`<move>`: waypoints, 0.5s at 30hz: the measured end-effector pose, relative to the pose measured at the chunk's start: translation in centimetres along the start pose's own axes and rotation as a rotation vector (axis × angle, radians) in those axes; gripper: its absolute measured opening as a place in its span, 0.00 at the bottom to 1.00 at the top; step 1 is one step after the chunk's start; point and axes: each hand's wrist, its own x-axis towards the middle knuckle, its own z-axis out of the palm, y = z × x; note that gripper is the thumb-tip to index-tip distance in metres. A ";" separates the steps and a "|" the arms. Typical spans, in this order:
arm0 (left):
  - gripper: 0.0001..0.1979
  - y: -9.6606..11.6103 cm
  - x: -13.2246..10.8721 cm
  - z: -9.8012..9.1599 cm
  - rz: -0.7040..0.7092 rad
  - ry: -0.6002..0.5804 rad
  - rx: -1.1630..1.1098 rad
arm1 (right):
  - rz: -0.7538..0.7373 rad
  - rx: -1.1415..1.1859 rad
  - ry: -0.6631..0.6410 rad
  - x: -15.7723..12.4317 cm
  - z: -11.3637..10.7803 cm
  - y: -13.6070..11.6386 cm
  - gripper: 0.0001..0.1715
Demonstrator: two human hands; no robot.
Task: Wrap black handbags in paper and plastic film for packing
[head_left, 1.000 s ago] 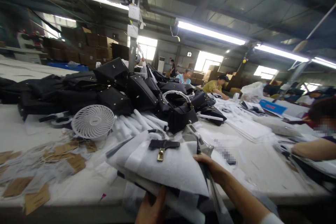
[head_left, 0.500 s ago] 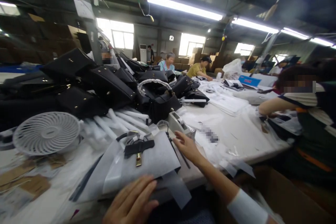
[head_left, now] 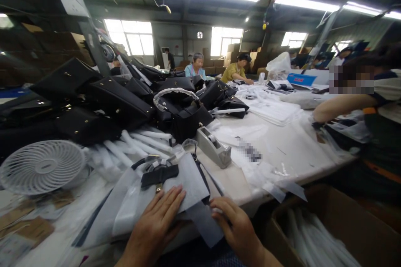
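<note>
A black handbag wrapped in white tissue paper point(head_left: 191, 187) lies in front of me, its black flap point(head_left: 159, 176) and gold clasp point(head_left: 159, 187) showing. My left hand point(head_left: 158, 219) rests on the wrapped front with fingers stretched out, just below the clasp. At the bag's lower right corner, my right hand point(head_left: 236, 225) has its fingers curled and pinched together. A small whitish bit shows between them, too small to make out. Beside those fingers a translucent sheet point(head_left: 205, 223) hangs over the table edge. Behind the bag stands a grey tape dispenser point(head_left: 216, 150).
Black handbags point(head_left: 119, 96) are heaped at the back left. A white fan point(head_left: 44, 167) stands left, near white padded rolls point(head_left: 140, 146). A cardboard box point(head_left: 332, 217) holding white strips sits below right. A co-worker's arm point(head_left: 344, 106) reaches over the table at right.
My right hand has moved from beside the tape dispenser down to the bag's lower right corner, its fingers now curled. My left hand has slid up onto the wrapped front.
</note>
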 end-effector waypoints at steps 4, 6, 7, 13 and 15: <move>0.23 0.2 -0.1 0.4 0.032 0.040 0.000 | -0.094 -0.007 -0.076 -0.5 -0.2 1.2 0.16; 0.23 0.2 0.0 0.4 0.047 0.031 0.026 | -0.172 -0.082 -0.032 -0.3 -0.6 1.3 0.19; 0.23 0.2 0.0 0.4 0.052 0.027 0.044 | -0.227 -0.139 -0.008 0.1 -0.9 1.2 0.21; 0.22 0.2 0.2 0.8 0.066 0.034 0.090 | -0.609 -0.468 -0.306 4.6 -2.3 -0.1 0.27; 0.22 0.2 0.2 1.0 0.055 0.044 0.088 | -0.650 -0.477 -0.387 5.8 -2.2 -0.2 0.26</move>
